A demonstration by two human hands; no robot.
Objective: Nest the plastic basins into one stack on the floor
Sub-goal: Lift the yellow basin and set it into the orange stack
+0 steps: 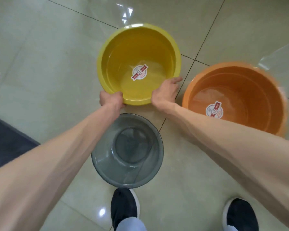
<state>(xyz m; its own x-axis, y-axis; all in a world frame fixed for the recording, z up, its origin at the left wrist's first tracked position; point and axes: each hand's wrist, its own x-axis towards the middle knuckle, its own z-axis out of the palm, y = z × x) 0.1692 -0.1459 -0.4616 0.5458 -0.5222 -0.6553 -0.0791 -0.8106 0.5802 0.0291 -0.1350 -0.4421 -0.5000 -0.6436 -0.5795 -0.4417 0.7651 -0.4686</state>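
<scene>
Both forearms stretch out over the grey basin (127,151), near the feet. Left hand (110,99) and right hand (165,90) clasp the near rim of the yellow basin (138,64) (apparently resting on the floor, though it may be just lifting). Next, I judge: raise it and lower it squarely into another, perhaps the orange basin (235,99) at right. Glossy tiled floor (48,55); dark mat (5,140) at left.

2 black shoes (125,207) on glossy tiled floor (45,52); dark mat (5,139) at left.
</scene>
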